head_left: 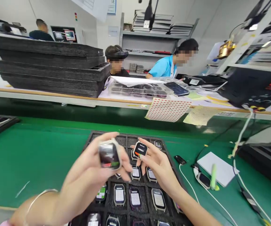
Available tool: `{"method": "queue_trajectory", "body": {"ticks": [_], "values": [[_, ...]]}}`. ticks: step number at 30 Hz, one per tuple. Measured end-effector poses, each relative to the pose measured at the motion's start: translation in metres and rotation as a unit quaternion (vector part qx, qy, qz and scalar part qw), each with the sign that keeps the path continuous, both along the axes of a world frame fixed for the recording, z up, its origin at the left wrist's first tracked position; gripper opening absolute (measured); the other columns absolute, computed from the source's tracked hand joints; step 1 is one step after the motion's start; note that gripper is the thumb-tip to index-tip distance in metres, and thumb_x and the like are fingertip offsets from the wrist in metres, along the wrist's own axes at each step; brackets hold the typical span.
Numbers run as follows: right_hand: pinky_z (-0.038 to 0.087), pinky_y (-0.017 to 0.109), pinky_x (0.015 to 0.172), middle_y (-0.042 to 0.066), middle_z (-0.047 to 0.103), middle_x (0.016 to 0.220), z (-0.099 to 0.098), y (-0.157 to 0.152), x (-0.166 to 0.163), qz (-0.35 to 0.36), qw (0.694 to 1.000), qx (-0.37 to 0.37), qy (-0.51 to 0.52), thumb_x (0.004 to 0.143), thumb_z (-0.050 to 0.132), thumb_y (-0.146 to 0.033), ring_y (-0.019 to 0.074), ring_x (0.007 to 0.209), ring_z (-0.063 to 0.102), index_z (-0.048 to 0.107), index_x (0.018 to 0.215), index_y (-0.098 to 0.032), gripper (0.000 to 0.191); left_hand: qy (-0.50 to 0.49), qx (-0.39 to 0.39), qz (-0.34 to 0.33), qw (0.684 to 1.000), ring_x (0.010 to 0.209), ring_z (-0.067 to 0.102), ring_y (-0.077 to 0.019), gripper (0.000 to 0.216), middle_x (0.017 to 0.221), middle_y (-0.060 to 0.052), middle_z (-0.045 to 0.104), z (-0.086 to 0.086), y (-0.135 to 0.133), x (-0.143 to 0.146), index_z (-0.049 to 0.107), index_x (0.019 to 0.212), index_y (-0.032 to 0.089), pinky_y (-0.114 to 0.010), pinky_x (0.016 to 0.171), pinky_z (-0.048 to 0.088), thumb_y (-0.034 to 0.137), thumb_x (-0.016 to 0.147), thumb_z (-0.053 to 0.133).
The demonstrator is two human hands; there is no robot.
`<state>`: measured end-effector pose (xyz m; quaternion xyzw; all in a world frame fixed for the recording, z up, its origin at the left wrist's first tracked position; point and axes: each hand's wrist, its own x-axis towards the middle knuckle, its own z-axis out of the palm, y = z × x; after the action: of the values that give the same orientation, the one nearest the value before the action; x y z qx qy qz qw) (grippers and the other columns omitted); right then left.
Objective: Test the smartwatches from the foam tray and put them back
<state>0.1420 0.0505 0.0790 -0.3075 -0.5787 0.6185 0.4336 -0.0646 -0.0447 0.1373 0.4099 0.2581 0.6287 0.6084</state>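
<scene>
My left hand [90, 169] is closed around a strapless smartwatch [109, 155] with a pale frame, raised above the tray and a little smeared by motion. Between the fingers of my right hand [159, 164] is a second smartwatch [140, 149], its small screen lit with white text and an orange strip. Beneath both hands lies a black foam tray [126, 141] divided into compartments. Several watch bodies sit in it face up, among them a pale one [119, 194] and a purple one [135, 198] with lit white screens. My forearms hide parts of the tray.
Right of the tray, a cabled watch [203, 180] lies beside a white pad [217, 168] and a green marker [213, 175]. A small black device [180, 160] trails a white cable. Stacked foam trays [50, 69] and a phone [177, 89] rest on the shelf. Two people sit beyond it, another farther back.
</scene>
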Motion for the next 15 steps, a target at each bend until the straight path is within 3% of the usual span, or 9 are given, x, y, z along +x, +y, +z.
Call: {"method": "queue_trajectory", "body": {"ticks": [3,7,11,15], "values": [[0.051,0.026,0.046,0.012,0.067,0.103,-0.003,0.005,0.0,-0.012,1.0,-0.016,-0.017,0.083,0.067,-0.028,0.0167,0.064,0.061,0.05,0.133,-0.023,0.053,-0.034,-0.03,-0.074,0.996,0.086,0.061,-0.0223,0.039,0.096,-0.007,0.063,-0.009,0.021,0.016,0.054,0.121,0.024,-0.037,0.077,0.051,0.017,0.083,0.058],[0.05,0.026,0.047,0.01,0.068,0.094,-0.006,0.007,0.001,-0.012,0.999,-0.024,-0.027,0.082,0.068,-0.03,0.0169,0.062,0.061,0.05,0.133,-0.022,0.054,-0.03,-0.021,-0.09,0.995,0.082,0.061,-0.0183,0.032,0.093,-0.008,0.062,-0.021,0.033,0.023,0.05,0.123,0.02,-0.031,0.073,0.051,0.019,0.091,0.052],[0.05,0.026,0.048,0.009,0.068,0.098,-0.007,0.004,0.0,-0.002,0.999,-0.017,-0.036,0.082,0.068,-0.031,0.018,0.065,0.063,0.052,0.131,-0.024,0.052,-0.043,-0.007,-0.097,0.994,0.07,0.06,-0.0146,0.03,0.086,-0.007,0.062,-0.015,0.032,0.022,0.051,0.123,0.019,-0.026,0.065,0.051,0.019,0.093,0.05],[0.052,0.026,0.052,0.009,0.066,0.108,-0.006,0.002,0.001,0.002,0.999,-0.007,-0.044,0.082,0.068,-0.031,0.0178,0.069,0.063,0.053,0.129,-0.027,0.049,-0.113,-0.045,-0.141,0.982,0.073,0.063,-0.0179,0.037,0.088,-0.007,0.063,-0.005,0.018,0.029,0.054,0.123,0.023,-0.027,0.065,0.051,0.028,0.087,0.059]]}}
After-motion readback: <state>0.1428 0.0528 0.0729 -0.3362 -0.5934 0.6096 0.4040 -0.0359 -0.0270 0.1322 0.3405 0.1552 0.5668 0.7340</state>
